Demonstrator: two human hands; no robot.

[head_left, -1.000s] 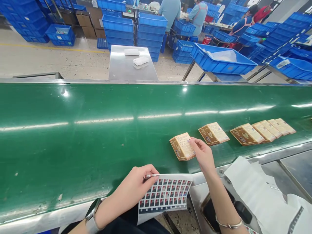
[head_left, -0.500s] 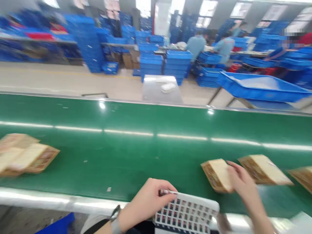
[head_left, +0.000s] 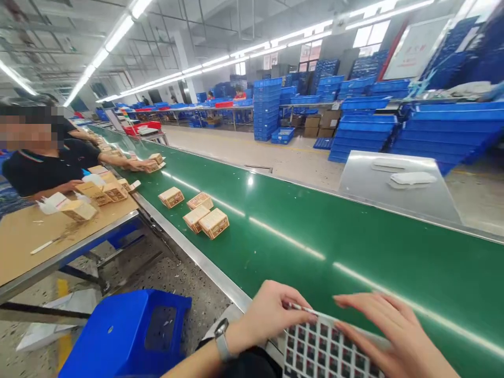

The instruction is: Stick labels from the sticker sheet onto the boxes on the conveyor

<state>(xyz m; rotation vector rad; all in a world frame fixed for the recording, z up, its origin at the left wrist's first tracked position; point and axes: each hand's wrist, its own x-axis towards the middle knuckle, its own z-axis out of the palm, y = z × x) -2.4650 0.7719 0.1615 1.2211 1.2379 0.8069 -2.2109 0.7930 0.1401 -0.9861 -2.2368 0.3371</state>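
At the bottom right, a white gridded tray [head_left: 326,341] has rows of square cells with small dark and reddish pieces in them. My left hand [head_left: 271,310] pinches its upper left corner between thumb and fingers; a small part near the fingertips is hard to make out. My right hand [head_left: 386,325] hovers over the tray's right side, fingers stretched and thumb apart, with nothing visible in it. It hides much of that side. Both hands are at the near edge of the green conveyor belt [head_left: 283,210].
Several printed cartons [head_left: 214,223] lie on the belt to the left. A co-worker [head_left: 51,152] touches a carton farther along, beside a brown table [head_left: 23,247]. A blue stool [head_left: 114,331] stands lower left. Beyond the belt are a metal panel [head_left: 397,194] and stacked blue crates [head_left: 268,110].
The view has swung to the left, bringing a co-worker and table into sight. My right hand has left a carton on the belt and is now over the tray. My left hand keeps its pinch.
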